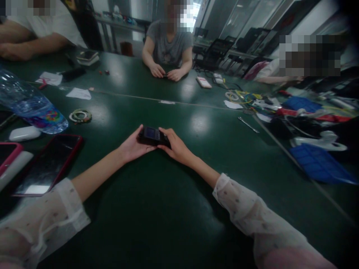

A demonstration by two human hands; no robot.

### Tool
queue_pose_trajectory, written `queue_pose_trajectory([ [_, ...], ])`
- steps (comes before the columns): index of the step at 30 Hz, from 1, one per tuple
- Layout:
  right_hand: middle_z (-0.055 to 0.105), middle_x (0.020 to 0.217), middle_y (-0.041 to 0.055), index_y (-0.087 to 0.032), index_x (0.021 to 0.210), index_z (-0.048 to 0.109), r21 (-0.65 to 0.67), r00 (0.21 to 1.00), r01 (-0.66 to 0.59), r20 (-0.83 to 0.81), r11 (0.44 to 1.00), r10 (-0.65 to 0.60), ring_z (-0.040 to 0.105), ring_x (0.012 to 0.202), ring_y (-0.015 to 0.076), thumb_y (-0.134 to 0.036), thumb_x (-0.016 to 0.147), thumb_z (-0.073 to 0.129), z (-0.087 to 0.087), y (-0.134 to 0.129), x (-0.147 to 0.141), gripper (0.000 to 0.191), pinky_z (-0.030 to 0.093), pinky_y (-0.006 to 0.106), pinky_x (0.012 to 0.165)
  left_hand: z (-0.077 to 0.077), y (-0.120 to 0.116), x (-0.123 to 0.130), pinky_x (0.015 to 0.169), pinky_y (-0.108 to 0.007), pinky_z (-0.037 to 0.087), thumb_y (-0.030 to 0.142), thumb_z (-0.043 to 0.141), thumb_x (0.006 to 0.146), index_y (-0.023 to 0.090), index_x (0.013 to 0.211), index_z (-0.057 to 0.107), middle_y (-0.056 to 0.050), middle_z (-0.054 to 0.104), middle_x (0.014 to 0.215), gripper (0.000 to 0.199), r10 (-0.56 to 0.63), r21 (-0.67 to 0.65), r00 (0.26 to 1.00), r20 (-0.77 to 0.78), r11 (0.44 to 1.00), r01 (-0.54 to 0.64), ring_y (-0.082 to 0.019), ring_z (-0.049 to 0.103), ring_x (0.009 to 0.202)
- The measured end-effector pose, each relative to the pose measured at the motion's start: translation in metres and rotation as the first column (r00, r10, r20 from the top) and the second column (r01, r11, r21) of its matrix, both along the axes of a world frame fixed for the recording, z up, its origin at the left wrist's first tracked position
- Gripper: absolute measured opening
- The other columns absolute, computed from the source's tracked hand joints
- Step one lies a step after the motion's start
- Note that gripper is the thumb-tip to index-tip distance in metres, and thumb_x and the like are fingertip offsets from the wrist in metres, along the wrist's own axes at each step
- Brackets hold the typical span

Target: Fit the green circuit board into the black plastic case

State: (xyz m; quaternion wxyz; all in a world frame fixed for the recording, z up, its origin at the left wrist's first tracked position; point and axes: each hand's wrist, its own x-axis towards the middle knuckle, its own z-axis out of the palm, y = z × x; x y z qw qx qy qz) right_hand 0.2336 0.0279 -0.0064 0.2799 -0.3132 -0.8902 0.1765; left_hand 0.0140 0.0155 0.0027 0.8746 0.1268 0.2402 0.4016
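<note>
Both of my hands hold a small black device with a little dark screen (152, 133), just above the green tabletop (146, 209). My left hand (133, 145) grips its left end, the thumb up along the side and the fingers beneath. At the right end, my right hand (175, 146) has its thumb and fingers closed around it. The screen side faces up toward me. What kind of device it is cannot be made out.
To the left lie a water bottle (33, 104), a red-edged phone (50, 164), a white earbud case (25, 133) and bracelets (80, 116). On the right are a wrench (248, 125), a blue tray (322, 162) and tangled cables (244, 98). Several people sit around the table.
</note>
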Motion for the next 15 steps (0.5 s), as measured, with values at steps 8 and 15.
queue_pose_trajectory([
  [8,0.049,0.128,0.0136,-0.027,0.149,0.024,0.015,1.000,-0.001,-0.004,1.000,0.001,0.054,0.113,0.0289,-0.033,0.094,0.058,-0.0012,0.0012,0.0000,0.065,0.052,0.051,0.094,0.0016,-0.0007,0.0005,0.105,-0.041,0.044,0.052,0.036,0.099,0.014,0.150,0.033,-0.018,0.060,0.134,0.063,0.008,-0.004,1.000,-0.018,1.000,-0.008,-0.029,0.061,0.120],
  [15,0.049,0.130,0.0137,-0.026,0.149,0.025,0.034,1.000,0.001,-0.011,0.999,-0.001,0.054,0.116,0.0291,-0.037,0.094,0.058,-0.0027,0.0021,-0.0001,0.065,0.050,0.051,0.097,0.0026,-0.0010,0.0019,0.106,-0.040,0.044,0.054,0.040,0.098,0.013,0.149,0.036,-0.019,0.061,0.132,0.066,0.023,-0.014,0.999,-0.043,1.000,-0.023,-0.029,0.059,0.123],
])
